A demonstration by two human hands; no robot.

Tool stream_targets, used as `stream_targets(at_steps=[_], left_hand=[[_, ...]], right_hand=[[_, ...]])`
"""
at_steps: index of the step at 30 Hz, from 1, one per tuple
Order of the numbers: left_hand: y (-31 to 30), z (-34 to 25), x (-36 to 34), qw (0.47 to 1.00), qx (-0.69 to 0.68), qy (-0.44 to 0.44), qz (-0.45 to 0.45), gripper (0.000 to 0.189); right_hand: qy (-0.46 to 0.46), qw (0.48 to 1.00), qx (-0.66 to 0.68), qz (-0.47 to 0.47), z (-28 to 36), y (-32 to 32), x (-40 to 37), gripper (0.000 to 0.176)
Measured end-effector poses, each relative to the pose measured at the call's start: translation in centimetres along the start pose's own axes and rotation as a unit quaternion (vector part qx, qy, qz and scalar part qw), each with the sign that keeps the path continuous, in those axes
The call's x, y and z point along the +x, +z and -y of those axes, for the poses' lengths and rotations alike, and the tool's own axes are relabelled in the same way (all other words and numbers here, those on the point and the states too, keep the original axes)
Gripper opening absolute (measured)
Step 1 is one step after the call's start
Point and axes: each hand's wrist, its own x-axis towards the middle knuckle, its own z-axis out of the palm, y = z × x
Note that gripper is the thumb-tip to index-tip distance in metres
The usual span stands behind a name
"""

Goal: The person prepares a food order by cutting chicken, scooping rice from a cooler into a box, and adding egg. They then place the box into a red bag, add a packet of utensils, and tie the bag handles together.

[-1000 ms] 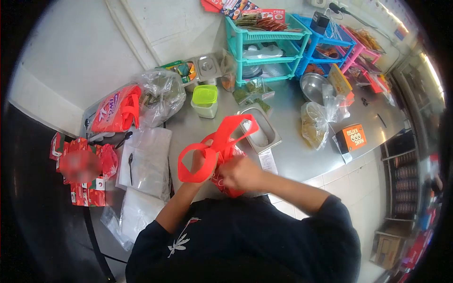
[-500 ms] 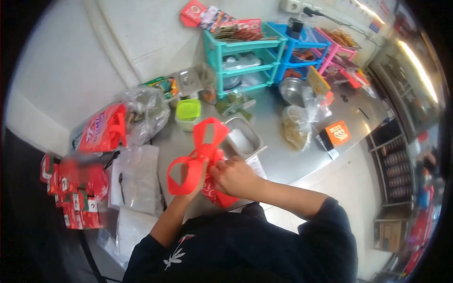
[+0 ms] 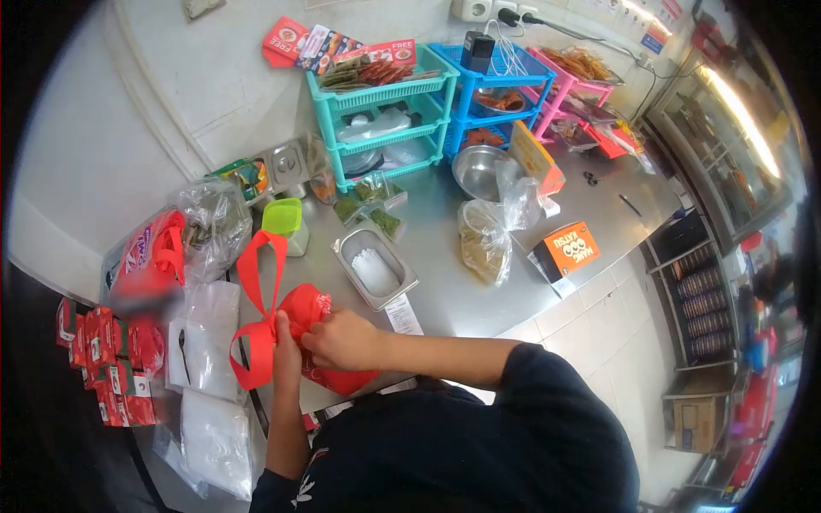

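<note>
A red cloth bag [image 3: 342, 378] with white print is between my two hands at the near edge of the steel table. My left hand [image 3: 286, 346] is wrapped round the gathered base of its looped handles, which stick up and out to the left. The fingers of my right hand [image 3: 340, 339] are closed on the bunched red cloth just beside it. Beyond the bag is a metal tray [image 3: 375, 265] with white pieces inside. A container with a green lid [image 3: 283, 216] stands behind the handles.
Teal [image 3: 385, 101], blue [image 3: 489, 107] and pink [image 3: 575, 83] racks line the wall. A metal bowl [image 3: 483, 171], a plastic bag of food [image 3: 487, 239] and an orange box [image 3: 571, 249] are at the right. Plastic sheets [image 3: 215, 440] and red boxes [image 3: 111, 359] lie left.
The view has turned, so the table things appear further left. The handle loops are spread wider apart, and both hands are still on the red bag.
</note>
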Motion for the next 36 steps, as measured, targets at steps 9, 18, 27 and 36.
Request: stream_targets(at_steps=[9,18,27,36], left_hand=[[0.9,3.4,0.3,0.988,-0.059,0.013,-0.140,0.038],[-5.2,11.6,2.9,0.965,-0.219,0.108,-0.098,0.043],[-8.3,-3.0,-10.3,0.856,0.364,0.250,-0.269,0.051],[-1.7,-10.8,-12.0,0.900,0.114,0.339,-0.251,0.024]], right_hand=[[-0.117,0.984,0.074,-0.111,-2.7,1.2,0.6,0.019],[0.040,0.979,0.100,-0.175,-7.5,-9.3,-6.1,0.011],[0.391,0.840,-0.040,-0.374,-27.6,-14.2,-25.0,0.052],[0.448,0.733,0.135,-0.493,-34.7,-13.1,-25.6,0.029]])
